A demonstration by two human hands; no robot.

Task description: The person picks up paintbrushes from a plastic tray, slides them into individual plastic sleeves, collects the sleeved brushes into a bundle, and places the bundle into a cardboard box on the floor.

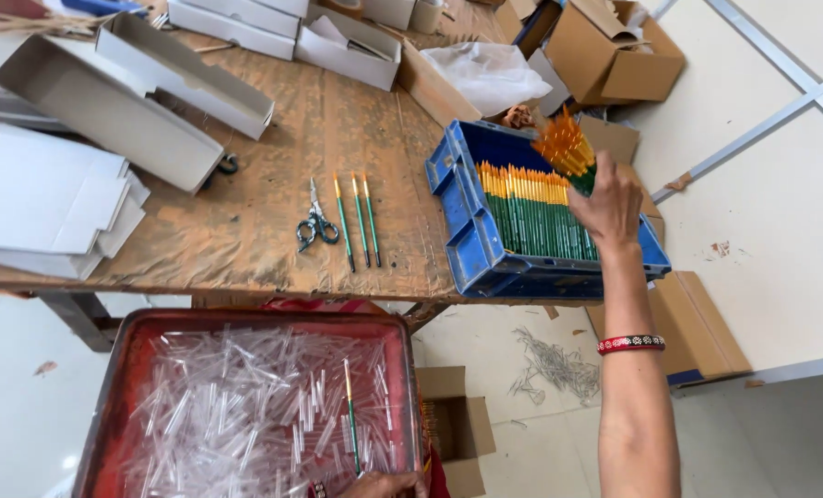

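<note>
The right arm stretches forward, nearly straight, a red bangle on the wrist, its right hand (607,205) closed with fingers curled, while the left hand (386,484) shows only partly at the bottom edge.

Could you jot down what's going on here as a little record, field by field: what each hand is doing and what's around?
Right hand: right hand raised over the blue crate, gripping a bunch of brushes with orange tips up
Crate contents: rows of green-handled brushes
Left hand: left hand barely in view at the bottom edge, by the red tray; grip cannot be told
Tray contents: clear plastic tubes, one brush on top
Table: wooden table with scissors beside three loose brushes
Nearby: flat white cartons
</note>
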